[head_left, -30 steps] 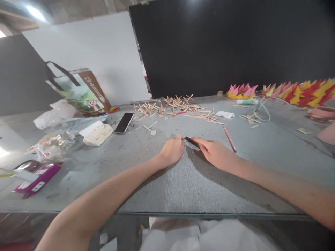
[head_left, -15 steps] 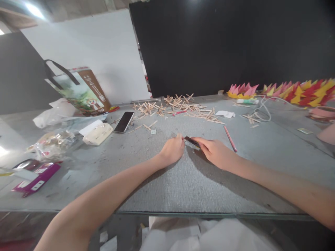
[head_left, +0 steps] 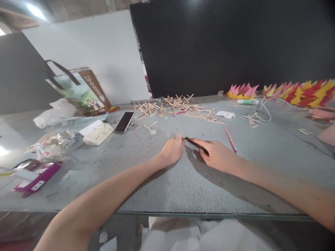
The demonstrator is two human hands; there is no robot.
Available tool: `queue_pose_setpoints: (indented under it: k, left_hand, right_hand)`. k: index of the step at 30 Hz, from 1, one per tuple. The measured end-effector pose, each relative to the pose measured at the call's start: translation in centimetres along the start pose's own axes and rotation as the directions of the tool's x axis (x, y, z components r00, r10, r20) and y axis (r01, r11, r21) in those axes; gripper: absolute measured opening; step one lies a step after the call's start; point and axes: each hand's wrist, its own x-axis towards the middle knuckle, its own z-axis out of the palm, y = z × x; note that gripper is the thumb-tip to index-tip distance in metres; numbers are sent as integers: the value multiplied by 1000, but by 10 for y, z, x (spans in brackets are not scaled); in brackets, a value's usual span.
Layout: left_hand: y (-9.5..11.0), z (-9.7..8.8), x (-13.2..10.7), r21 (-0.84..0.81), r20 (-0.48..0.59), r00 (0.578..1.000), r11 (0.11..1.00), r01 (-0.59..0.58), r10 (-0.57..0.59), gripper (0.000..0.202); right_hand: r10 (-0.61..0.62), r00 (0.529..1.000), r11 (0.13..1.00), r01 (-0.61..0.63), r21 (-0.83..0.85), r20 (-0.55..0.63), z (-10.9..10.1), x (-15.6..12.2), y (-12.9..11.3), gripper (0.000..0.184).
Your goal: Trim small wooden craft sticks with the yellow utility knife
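Note:
My left hand (head_left: 172,150) rests on the grey table (head_left: 167,181), fingers curled in a pinch; whatever it holds is too small to make out. Just to its right, my right hand (head_left: 217,153) grips a thin dark stick (head_left: 196,145) that slants up and left, its tip almost touching the left fingertips. A heap of small wooden stick crosses (head_left: 178,106) lies further back. To the right of my right hand lies a pink pencil (head_left: 229,138).
A phone (head_left: 124,122), a white packet (head_left: 98,134), plastic bags (head_left: 53,143) and a printed carrier bag (head_left: 81,90) sit at the left. A purple box (head_left: 36,179) is near the left edge. Folded coloured paper shapes (head_left: 288,91) and a white cable (head_left: 264,108) lie back right.
The dark stick shows longer across my right hand, which has shifted slightly. My left hand has stayed in place.

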Motion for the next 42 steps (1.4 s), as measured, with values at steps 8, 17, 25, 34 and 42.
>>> queue_pose_setpoints:
  k: [8, 17, 25, 34, 42]
  left_hand:
    - [-2, 2, 0, -29, -33, 999, 1000, -5, 4, 20]
    - [-6, 3, 3, -397, -252, 966, 916, -52, -54, 12]
    - [-6, 8, 3, -512, -430, 903, 823, -246, 3, 11]
    - [-4, 7, -1, -501, -491, 870, 800, -330, 51, 9]
    - [-4, 6, -2, -481, -486, 871, 811, -334, 70, 7]
  right_hand:
    - [-20, 999, 1000, 21, -4, 39, -3, -2, -3, 62]
    - [-6, 999, 999, 4, -39, -50, 1, -3, 0, 60]
    - [-73, 996, 994, 68, -90, -58, 4, 0, 2, 55]
    - [-44, 997, 990, 51, 132, -56, 6, 0, -3, 57]
    - [-51, 998, 982, 58, 178, -45, 6, -1, -5, 54]
